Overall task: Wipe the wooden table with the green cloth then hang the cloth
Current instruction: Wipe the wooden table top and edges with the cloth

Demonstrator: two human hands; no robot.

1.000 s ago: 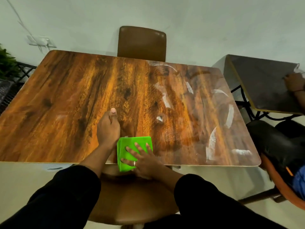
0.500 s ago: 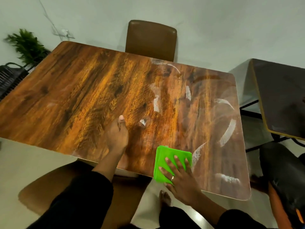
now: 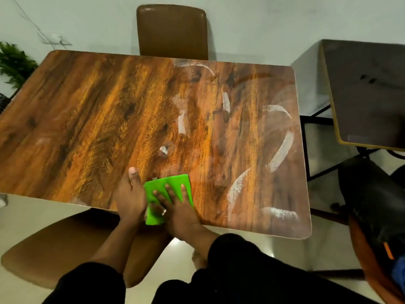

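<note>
A folded green cloth [image 3: 173,185] lies flat at the near edge of the wooden table [image 3: 87,119], its lower end hanging slightly past the edge. My right hand [image 3: 179,213] presses on the cloth with fingers spread. My left hand [image 3: 131,194] rests flat on the table right beside the cloth's left side, thumb pointing away from me. White curved smears [image 3: 281,150] mark the table's right half.
A brown chair [image 3: 173,31] stands at the table's far side, another brown chair seat [image 3: 54,244] is below the near edge. A dark table [image 3: 368,95] and a black bag [image 3: 372,205] on an orange chair are at the right. A plant [image 3: 13,62] is far left.
My right hand slid the cloth right along the near edge, then back left until it sits against my left hand. My left hand stayed planted on the table.
</note>
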